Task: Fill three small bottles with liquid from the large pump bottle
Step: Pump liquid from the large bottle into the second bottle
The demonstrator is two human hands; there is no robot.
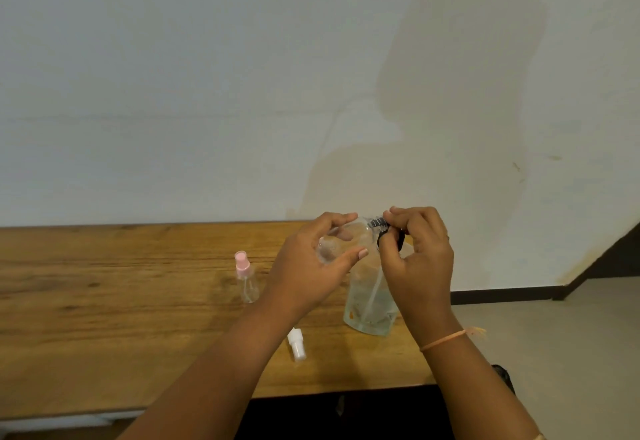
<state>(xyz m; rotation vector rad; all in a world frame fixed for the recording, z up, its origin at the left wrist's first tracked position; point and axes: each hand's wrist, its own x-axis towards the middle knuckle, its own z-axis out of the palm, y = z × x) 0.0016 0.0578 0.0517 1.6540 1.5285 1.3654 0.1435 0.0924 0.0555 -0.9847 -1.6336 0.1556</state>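
1. Holding a small bottle (341, 237) tilted above the tabletop (104, 301), our left hand (311, 261) curls round its body while our right hand (420, 259) pinches the dark cap (378, 222) at its neck.
2. We would keep the body steady and turn only the cap, neck raised so that nothing spills.
3. The pump bottle (369, 304) stands just below our hands. A pink-capped bottle (246, 280) stands to its left, and a white sprayer (297, 346) lies nearer us.

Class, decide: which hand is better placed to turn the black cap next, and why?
Right: the right hand pinches the black cap, while the left hand grips the small bottle by its body.
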